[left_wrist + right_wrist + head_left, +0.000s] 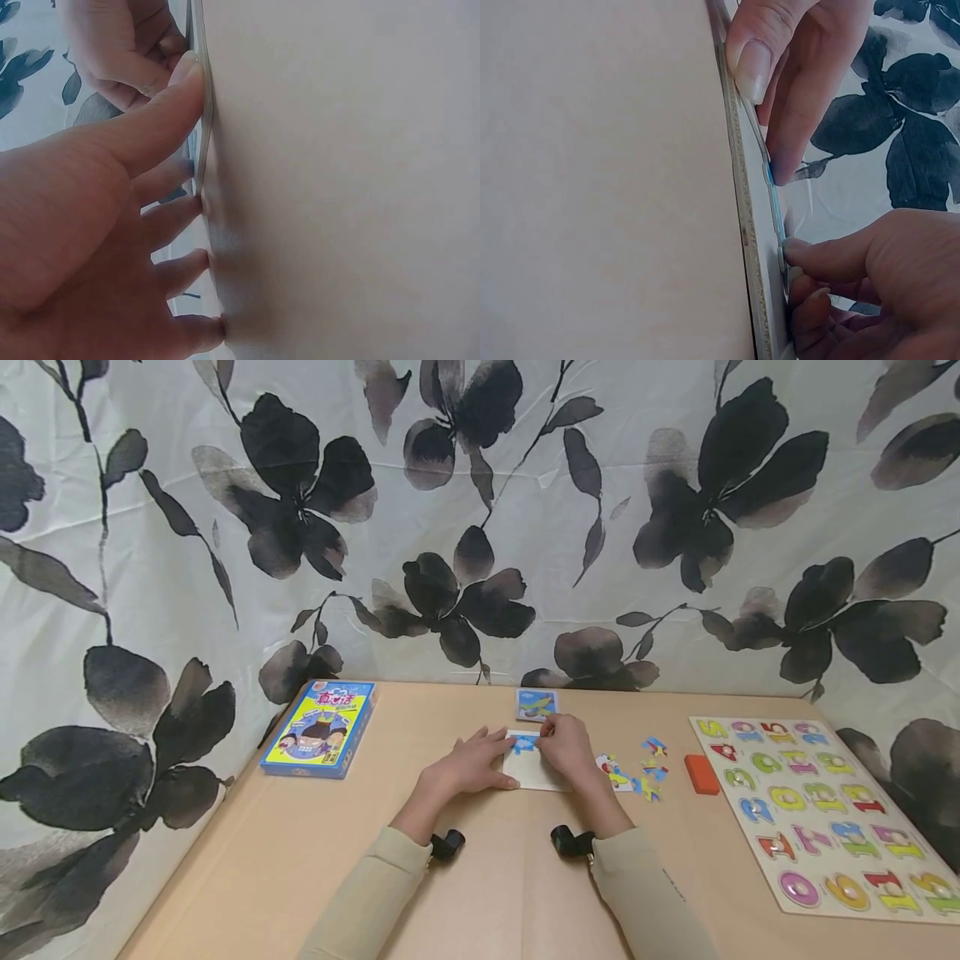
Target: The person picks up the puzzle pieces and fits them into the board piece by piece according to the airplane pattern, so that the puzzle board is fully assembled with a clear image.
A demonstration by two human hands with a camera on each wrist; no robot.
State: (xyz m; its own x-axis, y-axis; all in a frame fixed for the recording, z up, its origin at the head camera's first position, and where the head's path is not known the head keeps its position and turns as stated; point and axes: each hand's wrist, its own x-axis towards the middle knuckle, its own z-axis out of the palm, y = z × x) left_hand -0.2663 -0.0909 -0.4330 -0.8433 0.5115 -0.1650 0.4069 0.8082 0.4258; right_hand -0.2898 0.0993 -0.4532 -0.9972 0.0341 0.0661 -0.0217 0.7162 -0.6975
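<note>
A shallow white puzzle tray [531,777] lies flat between the hands, with blue jigsaw pieces [523,742] at its upper part. My left hand [474,766] rests at the tray's left side, fingers spread. Its thumb lies on the near edge, and an index fingertip touches the blue pieces. Over the tray's right side, my right hand [567,746] has curled fingers. In the right wrist view, the thumb and index finger of this hand [877,262] pinch the edge of a thin puzzle piece [783,262], partly hidden by the fingers.
Loose puzzle pieces [651,772] lie right of the right hand. A small picture card [537,704] sits behind the tray. Farther right are an orange block [702,774] and a number board [817,860]. A blue and yellow box [320,730] stands at the left.
</note>
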